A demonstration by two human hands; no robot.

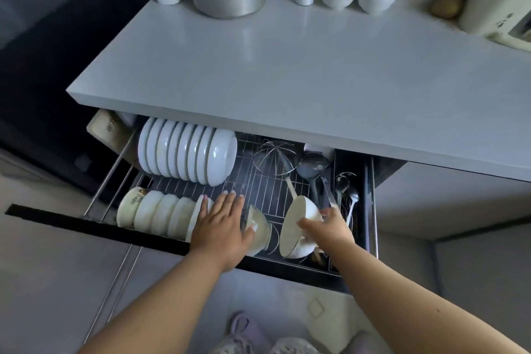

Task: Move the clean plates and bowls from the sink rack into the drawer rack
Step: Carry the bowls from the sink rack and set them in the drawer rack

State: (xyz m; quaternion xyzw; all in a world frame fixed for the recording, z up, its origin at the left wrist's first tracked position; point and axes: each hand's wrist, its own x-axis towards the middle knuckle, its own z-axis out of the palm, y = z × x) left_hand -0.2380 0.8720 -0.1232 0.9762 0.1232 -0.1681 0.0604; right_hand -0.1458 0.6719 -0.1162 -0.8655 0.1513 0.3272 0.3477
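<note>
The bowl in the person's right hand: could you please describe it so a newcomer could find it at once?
Start at the open drawer rack under the white counter. Along its front edge runs a row of white bowls on their sides, steadied by the left hand. Right of them, beside the ladles, the right hand grips the bowl, the only one tilted apart from the row.
</note>
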